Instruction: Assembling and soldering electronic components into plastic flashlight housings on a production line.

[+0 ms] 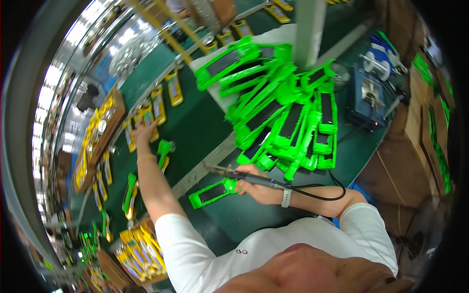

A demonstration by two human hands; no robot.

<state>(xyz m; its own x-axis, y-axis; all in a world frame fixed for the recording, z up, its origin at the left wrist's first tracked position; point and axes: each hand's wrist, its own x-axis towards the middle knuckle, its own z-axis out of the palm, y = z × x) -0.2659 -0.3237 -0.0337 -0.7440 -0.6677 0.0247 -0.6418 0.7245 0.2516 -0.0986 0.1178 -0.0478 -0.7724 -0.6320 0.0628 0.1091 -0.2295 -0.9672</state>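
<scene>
Reaching far left, the left hand (143,131) spread its fingers over a yellow case (147,117) on the belt (195,122), while the right hand (256,185) gripped a soldering iron (229,172) beside a green frame (212,192) on the desk (244,215). With attention on the belt, the hot tip could scorch that frame.

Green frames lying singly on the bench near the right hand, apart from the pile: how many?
1. A single green frame lies flat by the right hand, which holds a soldering iron. The heaped pile behind it may hide others.
</scene>
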